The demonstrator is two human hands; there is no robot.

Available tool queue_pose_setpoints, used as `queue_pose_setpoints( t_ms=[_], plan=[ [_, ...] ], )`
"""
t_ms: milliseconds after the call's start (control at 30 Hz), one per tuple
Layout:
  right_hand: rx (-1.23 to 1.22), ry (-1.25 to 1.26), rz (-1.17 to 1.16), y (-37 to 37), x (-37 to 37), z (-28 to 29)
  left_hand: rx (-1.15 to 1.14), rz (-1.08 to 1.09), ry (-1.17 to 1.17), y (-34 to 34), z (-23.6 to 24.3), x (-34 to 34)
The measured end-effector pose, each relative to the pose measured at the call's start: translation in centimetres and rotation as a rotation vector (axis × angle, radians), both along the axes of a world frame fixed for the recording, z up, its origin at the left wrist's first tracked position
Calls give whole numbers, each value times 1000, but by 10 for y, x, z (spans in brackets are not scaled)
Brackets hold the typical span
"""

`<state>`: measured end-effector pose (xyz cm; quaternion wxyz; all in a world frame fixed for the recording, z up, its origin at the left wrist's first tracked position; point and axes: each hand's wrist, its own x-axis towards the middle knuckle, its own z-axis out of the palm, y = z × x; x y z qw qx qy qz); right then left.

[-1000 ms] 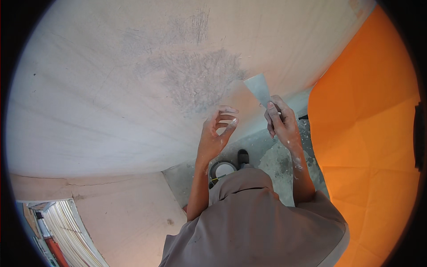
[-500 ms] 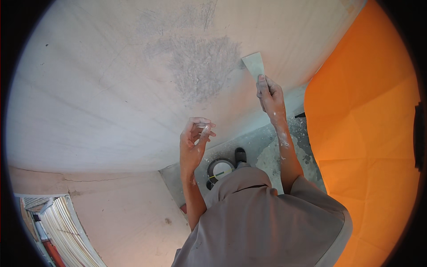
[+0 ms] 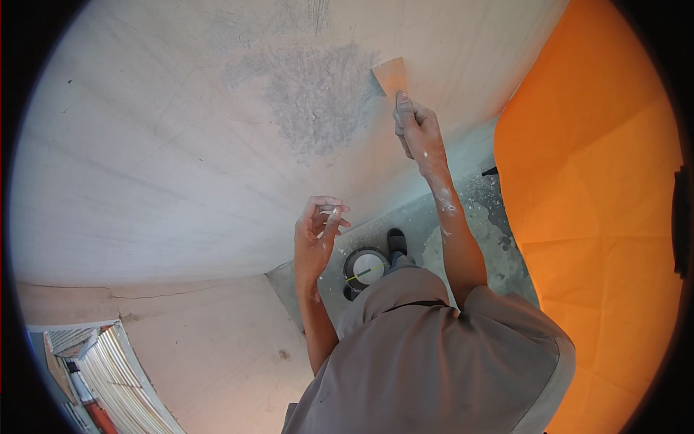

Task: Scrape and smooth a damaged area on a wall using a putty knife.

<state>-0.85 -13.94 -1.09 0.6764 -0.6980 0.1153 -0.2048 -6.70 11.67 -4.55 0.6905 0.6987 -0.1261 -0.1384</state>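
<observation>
My right hand (image 3: 419, 137), smeared with white on the wrist, is wrapped round the handle of a putty knife (image 3: 391, 75). The wide flat blade points up and lies at the right edge of a rough grey patch (image 3: 311, 94) on the pale wall (image 3: 173, 210). Most of the handle is hidden in my fingers. My left hand (image 3: 318, 235) is raised in front of the wall, lower and further left. Its fingers are loosely bent and apart, with white residue on them, and nothing held shows between them.
Below my hands a round dark-rimmed container (image 3: 365, 267) with white contents and a yellow-marked stick stands on the speckled floor (image 3: 473, 239) by my shoe (image 3: 396, 241). An orange sheet (image 3: 593, 217) hangs along the right. At lower left is a window opening (image 3: 108, 376) in a cracked wall.
My right hand and the putty knife have moved up and left in view, and the blade has turned from pale to orange-tinted. The wall patch has shifted slightly up and left as well.
</observation>
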Motion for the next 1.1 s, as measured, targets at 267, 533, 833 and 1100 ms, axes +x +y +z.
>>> queue_pose_setpoints(
  t_ms=[267,533,833,1100],
  plan=[
    [7,-113,-36,-41,-13,42,71,37,-15,29,0,-6],
    [-703,212,75,22,-28,-71,52,60,-5,44,-6,-9],
    [-474,79,12,19,-16,41,0,53,25,66,-14,-28],
    [-653,415,202,39,-89,-51,62,6,-110,72,4,-29]
  ],
)
